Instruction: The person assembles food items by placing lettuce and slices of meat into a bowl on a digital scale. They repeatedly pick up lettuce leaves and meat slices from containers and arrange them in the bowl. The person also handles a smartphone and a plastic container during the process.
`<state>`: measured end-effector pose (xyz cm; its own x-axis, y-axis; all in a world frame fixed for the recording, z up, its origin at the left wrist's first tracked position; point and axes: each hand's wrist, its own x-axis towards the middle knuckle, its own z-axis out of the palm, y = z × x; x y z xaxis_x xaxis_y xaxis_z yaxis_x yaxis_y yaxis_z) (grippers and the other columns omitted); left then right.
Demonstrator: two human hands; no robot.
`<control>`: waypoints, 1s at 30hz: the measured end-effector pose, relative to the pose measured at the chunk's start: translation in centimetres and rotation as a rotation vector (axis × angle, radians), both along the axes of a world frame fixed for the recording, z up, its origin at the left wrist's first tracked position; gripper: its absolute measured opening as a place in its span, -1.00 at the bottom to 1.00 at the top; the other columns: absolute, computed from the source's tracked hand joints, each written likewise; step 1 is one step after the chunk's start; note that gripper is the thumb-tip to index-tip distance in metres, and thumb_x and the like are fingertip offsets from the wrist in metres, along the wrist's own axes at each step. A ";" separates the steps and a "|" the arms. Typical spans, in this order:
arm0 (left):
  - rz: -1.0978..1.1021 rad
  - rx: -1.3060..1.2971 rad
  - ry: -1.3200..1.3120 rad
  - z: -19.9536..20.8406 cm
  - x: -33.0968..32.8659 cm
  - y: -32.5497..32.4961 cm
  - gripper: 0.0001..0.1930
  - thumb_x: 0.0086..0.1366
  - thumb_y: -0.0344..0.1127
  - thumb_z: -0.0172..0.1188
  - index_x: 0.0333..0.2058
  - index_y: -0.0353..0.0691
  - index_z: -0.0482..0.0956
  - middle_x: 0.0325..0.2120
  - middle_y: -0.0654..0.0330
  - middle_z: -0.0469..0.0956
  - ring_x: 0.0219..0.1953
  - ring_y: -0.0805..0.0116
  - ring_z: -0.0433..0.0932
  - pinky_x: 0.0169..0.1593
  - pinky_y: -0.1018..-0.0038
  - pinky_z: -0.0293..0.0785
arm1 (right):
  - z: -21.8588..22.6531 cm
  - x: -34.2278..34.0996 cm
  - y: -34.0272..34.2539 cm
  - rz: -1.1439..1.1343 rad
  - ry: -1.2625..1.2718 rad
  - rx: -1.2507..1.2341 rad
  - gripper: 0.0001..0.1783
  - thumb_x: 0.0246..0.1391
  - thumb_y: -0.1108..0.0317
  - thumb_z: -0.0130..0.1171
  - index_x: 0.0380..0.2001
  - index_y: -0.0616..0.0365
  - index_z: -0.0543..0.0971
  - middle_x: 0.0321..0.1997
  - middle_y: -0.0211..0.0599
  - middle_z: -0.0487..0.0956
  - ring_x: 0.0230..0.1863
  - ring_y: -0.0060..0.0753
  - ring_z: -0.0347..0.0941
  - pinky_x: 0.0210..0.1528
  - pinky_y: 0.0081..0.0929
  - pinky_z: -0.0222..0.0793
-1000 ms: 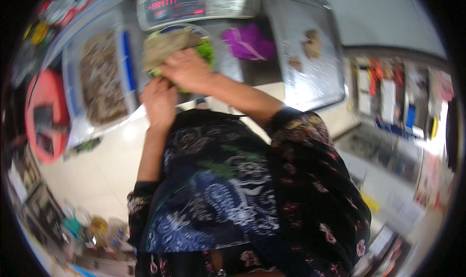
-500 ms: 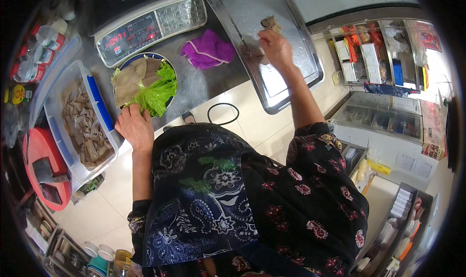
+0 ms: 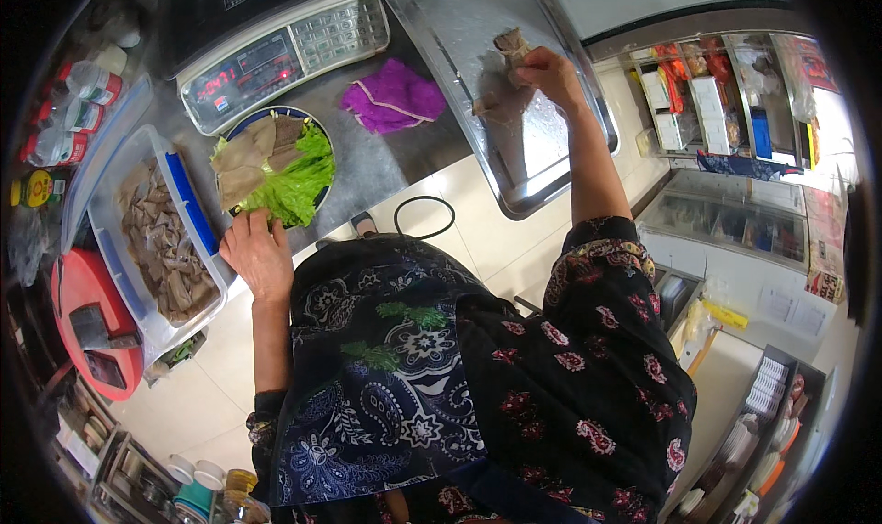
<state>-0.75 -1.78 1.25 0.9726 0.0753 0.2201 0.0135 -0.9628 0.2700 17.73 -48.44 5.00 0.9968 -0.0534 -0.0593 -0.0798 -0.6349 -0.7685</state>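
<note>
A round plate (image 3: 332, 177) with a dark blue inside edge holds green lettuce (image 3: 292, 186) and flat grey-brown slices (image 3: 250, 164) that look like tripe. My left hand (image 3: 257, 251) has its fingers curled at the plate's near left rim, gripping it. Over the metal tray (image 3: 549, 168) to the right, my right hand (image 3: 554, 78) is closed in a pinch on a crumpled grey-brown slice (image 3: 511, 45). A brownish patch lies below that slice on the shiny tray; whether it is food or reflection I cannot tell.
Left of the plate stands a clear tub (image 3: 220, 281) of similar slices. A digital scale (image 3: 285, 60) sits behind the plate, a purple cloth (image 3: 393, 96) beside it. A red board (image 3: 78, 299) with a cleaver (image 3: 90, 329) and several bottles (image 3: 81, 117) are at far left.
My right hand has shifted right and a little nearer the tray's right rim, staying at the slice. My left hand stays at the plate's rim. The whole view has shifted slightly.
</note>
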 end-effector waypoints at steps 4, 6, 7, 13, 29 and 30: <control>0.016 0.011 0.004 0.0 -0.1 0.1 -0.76 -0.01 -0.33 0.24 -0.30 -0.14 0.51 -0.25 0.17 0.46 -0.19 0.16 0.41 -0.06 0.25 0.19 | 2.2 -0.4 0.1 -0.079 0.084 0.013 -0.82 -0.16 0.47 0.29 -0.42 0.23 0.54 -0.50 -0.39 0.53 -0.44 -0.62 0.42 -0.42 -0.66 0.31; 0.014 0.003 0.007 0.1 -0.1 0.1 -0.76 -0.01 -0.33 0.24 -0.30 -0.14 0.51 -0.25 0.16 0.47 -0.18 0.17 0.41 -0.05 0.25 0.19 | 3.3 -0.5 0.2 -0.099 0.128 -0.104 -0.84 -0.14 0.46 0.28 -0.42 0.23 0.54 -0.50 -0.38 0.53 -0.46 -0.62 0.42 -0.44 -0.66 0.30; 0.013 0.001 0.011 0.1 -0.1 0.0 -0.76 -0.01 -0.33 0.24 -0.30 -0.14 0.51 -0.25 0.17 0.47 -0.18 0.17 0.41 -0.05 0.26 0.19 | 3.6 -0.5 0.0 -0.095 0.149 -0.105 -0.85 -0.13 0.47 0.27 -0.42 0.22 0.54 -0.50 -0.37 0.53 -0.46 -0.60 0.42 -0.44 -0.65 0.31; 0.010 0.001 0.003 0.4 -0.1 0.0 -0.76 -0.01 -0.34 0.23 -0.29 -0.14 0.51 -0.24 0.17 0.47 -0.18 0.17 0.41 -0.04 0.26 0.19 | 4.8 -1.0 0.0 -0.085 0.100 0.226 -0.84 -0.08 0.55 0.16 -0.35 0.17 0.48 -0.41 -0.33 0.52 -0.40 -0.52 0.45 -0.37 -0.59 0.39; 0.043 -0.972 0.110 4.5 0.1 -1.6 -0.85 0.17 -0.48 0.09 -0.26 -0.30 0.52 -0.34 0.14 0.52 -0.29 0.36 0.49 -0.17 0.49 0.40 | 9.3 -1.4 13.0 0.548 0.039 1.005 -0.75 -0.03 0.63 -0.02 -0.22 0.20 0.41 -0.37 -0.41 0.42 -0.35 -0.58 0.36 -0.33 -0.66 0.25; 0.064 -1.122 0.208 4.7 0.2 -1.9 -0.85 0.21 -0.47 0.08 -0.24 -0.30 0.52 -0.30 0.19 0.53 -0.27 0.45 0.49 -0.14 0.51 0.40 | 9.2 -1.5 14.7 0.542 0.054 1.014 -0.74 -0.03 0.63 -0.01 -0.21 0.20 0.41 -0.36 -0.41 0.42 -0.35 -0.58 0.36 -0.33 -0.67 0.25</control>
